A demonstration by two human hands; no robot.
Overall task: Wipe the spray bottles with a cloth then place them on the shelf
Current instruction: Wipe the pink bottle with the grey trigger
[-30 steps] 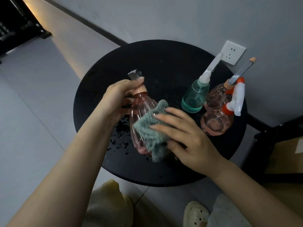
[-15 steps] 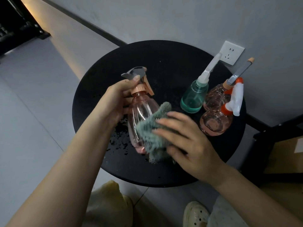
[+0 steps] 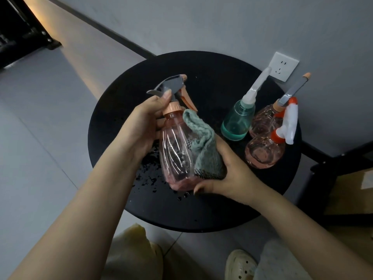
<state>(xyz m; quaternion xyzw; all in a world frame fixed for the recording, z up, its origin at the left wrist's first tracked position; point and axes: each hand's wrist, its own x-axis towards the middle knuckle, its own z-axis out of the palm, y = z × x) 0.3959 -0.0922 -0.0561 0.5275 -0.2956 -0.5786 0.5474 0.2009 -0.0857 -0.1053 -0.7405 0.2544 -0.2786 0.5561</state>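
1. Over the middle of the round black worktop: wiping step is in hand, on the first of four bottles.
2. Left hand grips the pink spray bottle at its neck, fingers curled round just under the peach collar, thumb up by the grey trigger head. Bottle is held off the surface, nozzle toward 12 o'clock, base toward 6.
3. Right hand cups the bottle from its 3 o'clock side with the green cloth pinched between palm and bottle wall; thumb tip hooks under the base. Cloth covers the right flank only.
4. Water droplets sit on the worktop at roughly 8 o'clock from the bottle, so the base probably needs a pass too.
5. Waiting at 2–3 o'clock: teal bottle, a pink bottle with a grey wand behind, and a pink bottle with a white-and-red trigger in front. All three upright and bunched together; can't tell whether they touch.
6. Next move, as I judge it: rotate the bottle with the left hand so the cloth reaches the uncovered left flank and base, then carry it to the shelf. No shelf clearly identifiable in view; the dark frame at 3 o'clock might be it.
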